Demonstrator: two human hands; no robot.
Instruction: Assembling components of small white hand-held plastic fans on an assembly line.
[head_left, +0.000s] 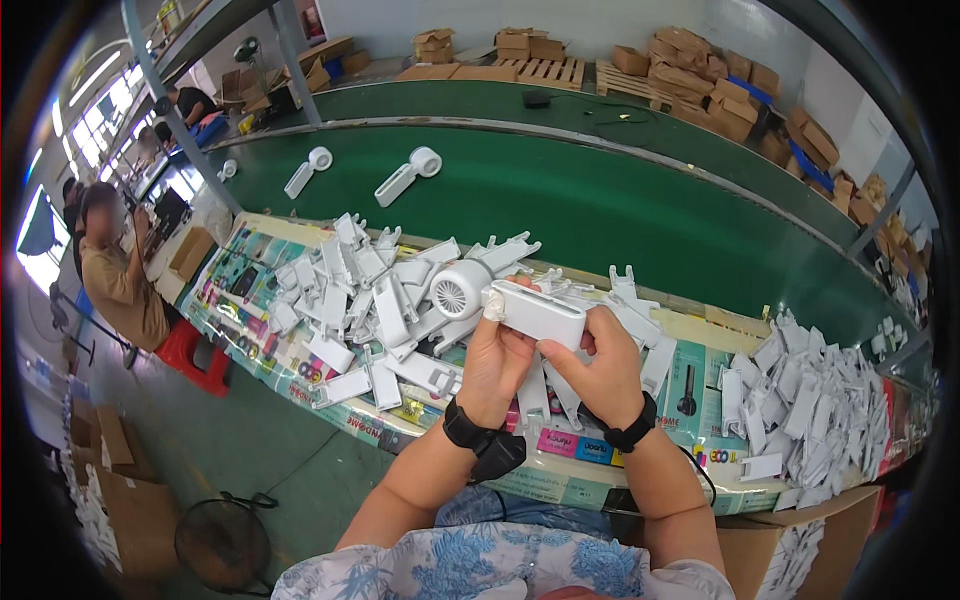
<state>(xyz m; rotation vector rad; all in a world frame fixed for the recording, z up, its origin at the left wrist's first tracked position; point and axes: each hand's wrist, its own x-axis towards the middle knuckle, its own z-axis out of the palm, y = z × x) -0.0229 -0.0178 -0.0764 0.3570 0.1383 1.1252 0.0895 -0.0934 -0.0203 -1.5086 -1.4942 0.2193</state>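
Between my two hands is a white handheld fan [545,316], its slotted handle pointing to the right and its round grille head [462,290] to the left. My left hand [503,362] is closed around the handle near the head; a white wrap covers one fingertip. With thumb and fingers, my right hand [606,368] grips the handle's far right end. Under and behind the fan lies a loose heap of white plastic handle parts [395,305], partly hidden by my hands. A second heap of similar white parts [805,400] is at the bench's right end.
Printed sheets cover the workbench [270,350]. Beyond it runs a green conveyor belt [520,185] carrying white fans [408,177]. A cardboard box [790,550] with white parts stands below at the right. At the left a person [122,268] sits on a red stool [195,358]; a floor fan [222,543] stands lower left.
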